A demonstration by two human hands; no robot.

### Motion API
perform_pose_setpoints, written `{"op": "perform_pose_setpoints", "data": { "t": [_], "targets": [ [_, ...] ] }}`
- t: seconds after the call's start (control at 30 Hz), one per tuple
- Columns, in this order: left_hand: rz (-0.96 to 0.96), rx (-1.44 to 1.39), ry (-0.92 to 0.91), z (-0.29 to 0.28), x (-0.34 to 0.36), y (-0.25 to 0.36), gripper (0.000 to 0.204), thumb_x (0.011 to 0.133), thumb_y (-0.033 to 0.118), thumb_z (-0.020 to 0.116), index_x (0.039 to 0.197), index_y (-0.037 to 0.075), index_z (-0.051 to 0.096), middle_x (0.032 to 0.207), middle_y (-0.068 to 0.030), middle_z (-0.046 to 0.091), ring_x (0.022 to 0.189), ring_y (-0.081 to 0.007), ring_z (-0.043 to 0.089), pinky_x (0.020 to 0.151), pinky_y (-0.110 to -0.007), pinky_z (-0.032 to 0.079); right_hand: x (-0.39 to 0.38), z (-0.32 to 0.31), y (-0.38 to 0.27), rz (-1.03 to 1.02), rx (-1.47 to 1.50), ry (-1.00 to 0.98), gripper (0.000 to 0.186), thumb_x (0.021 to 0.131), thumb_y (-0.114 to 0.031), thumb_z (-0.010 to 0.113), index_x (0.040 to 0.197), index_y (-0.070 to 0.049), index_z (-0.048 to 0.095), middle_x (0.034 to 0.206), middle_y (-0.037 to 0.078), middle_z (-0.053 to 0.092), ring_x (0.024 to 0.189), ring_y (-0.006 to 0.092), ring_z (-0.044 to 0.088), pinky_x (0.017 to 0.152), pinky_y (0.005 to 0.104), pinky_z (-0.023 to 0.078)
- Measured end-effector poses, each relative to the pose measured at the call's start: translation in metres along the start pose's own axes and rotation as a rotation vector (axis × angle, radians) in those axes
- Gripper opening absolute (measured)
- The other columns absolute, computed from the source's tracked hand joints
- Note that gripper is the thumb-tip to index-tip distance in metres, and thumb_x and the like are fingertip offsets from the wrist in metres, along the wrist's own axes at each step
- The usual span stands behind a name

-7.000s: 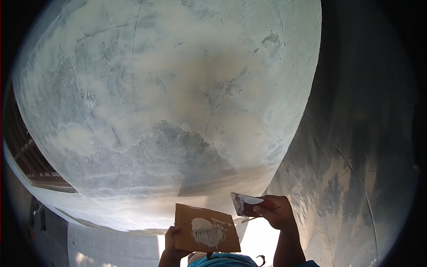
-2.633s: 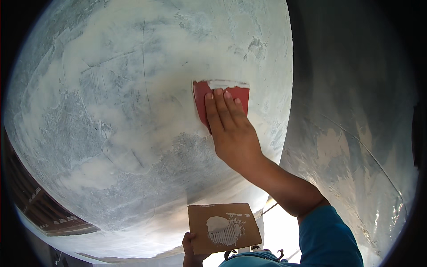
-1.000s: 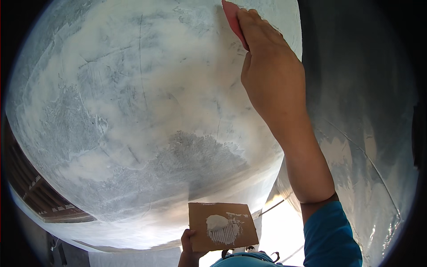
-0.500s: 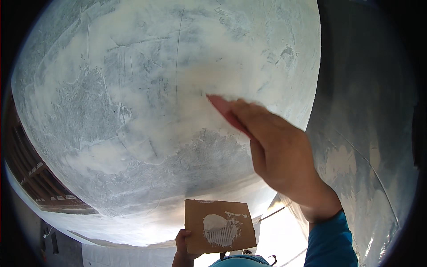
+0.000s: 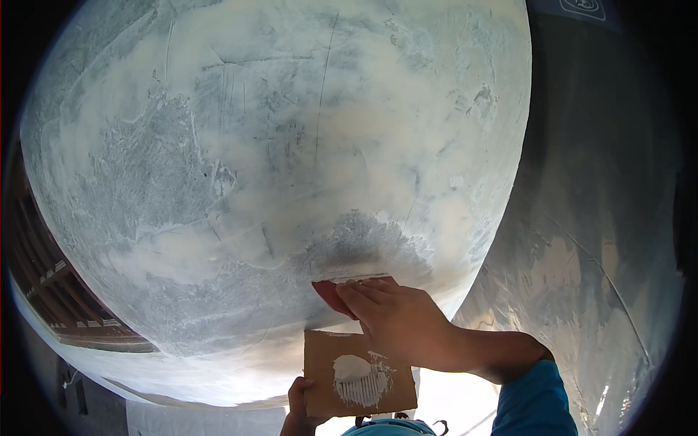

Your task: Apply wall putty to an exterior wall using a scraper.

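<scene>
My right hand point(image 5: 396, 312) grips a red flat spreader point(image 5: 334, 299), fingers pressed along its back. The spreader's edge lies against a grey wall point(image 5: 254, 145) patched with whitish filler, just under a bare dark grey patch point(image 5: 360, 240). Below it, my left hand point(image 5: 299, 398) holds a brown cardboard piece point(image 5: 323, 378) by its left edge. On the cardboard sits a lump of white paste point(image 5: 352, 367), with ridged streaks smeared beneath it. The right hand partly covers the cardboard's upper right corner.
A brown slatted wooden window point(image 5: 58, 291) is set at the far left. Dark plastic sheeting point(image 5: 596, 240) hangs along the right, beyond the wall's edge. Bright light shows low, behind my right forearm.
My right hand has swept down and left with the spreader, from mid-wall to just above the cardboard. The left hand and cardboard stay nearly in place; the view has shifted slightly.
</scene>
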State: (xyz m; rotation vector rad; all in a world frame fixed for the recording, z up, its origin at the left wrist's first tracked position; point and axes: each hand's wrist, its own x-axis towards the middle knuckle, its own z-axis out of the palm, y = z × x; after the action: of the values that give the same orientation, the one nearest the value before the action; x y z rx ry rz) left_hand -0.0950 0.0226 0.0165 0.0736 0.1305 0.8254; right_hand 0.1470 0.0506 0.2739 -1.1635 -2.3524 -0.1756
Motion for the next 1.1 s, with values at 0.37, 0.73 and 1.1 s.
{"op": "perform_pose_setpoints", "data": {
  "t": [0.37,0.73,1.1],
  "targets": [
    [0.015,0.080,0.075,-0.027,-0.006,0.009,0.068,0.083,0.034,0.047,0.140,-0.004,0.044,0.131,-0.0248,0.058,0.116,-0.0408,0.060,0.101,-0.053,0.048,0.094,-0.024,0.032,-0.074,-0.681,0.684,0.051,0.090,-0.014,0.059,0.137,0.004,0.053,0.133,0.029,0.056,0.121,0.0452,0.057,0.097,0.0470,0.053],
    [0.038,0.141,0.153,-0.038,-0.019,0.023,0.070,0.081,0.036,0.049,0.140,-0.003,0.046,0.129,-0.0220,0.059,0.116,-0.0396,0.059,0.100,-0.052,0.048,0.034,-0.062,0.035,0.102,-0.271,0.727,0.058,0.079,0.010,0.060,0.135,-0.005,0.058,0.126,0.016,0.065,0.113,0.0313,0.065,0.096,0.0378,0.055],
    [-0.035,0.165,0.121,-0.028,-0.003,0.016,0.069,0.082,0.037,0.049,0.140,0.000,0.046,0.132,-0.0203,0.058,0.117,-0.0388,0.059,0.103,-0.053,0.046,-0.058,0.059,0.032,0.024,-0.184,0.366,0.048,0.078,0.003,0.067,0.124,-0.007,0.067,0.122,0.012,0.069,0.113,0.0287,0.067,0.094,0.0371,0.056]
  ]
}}
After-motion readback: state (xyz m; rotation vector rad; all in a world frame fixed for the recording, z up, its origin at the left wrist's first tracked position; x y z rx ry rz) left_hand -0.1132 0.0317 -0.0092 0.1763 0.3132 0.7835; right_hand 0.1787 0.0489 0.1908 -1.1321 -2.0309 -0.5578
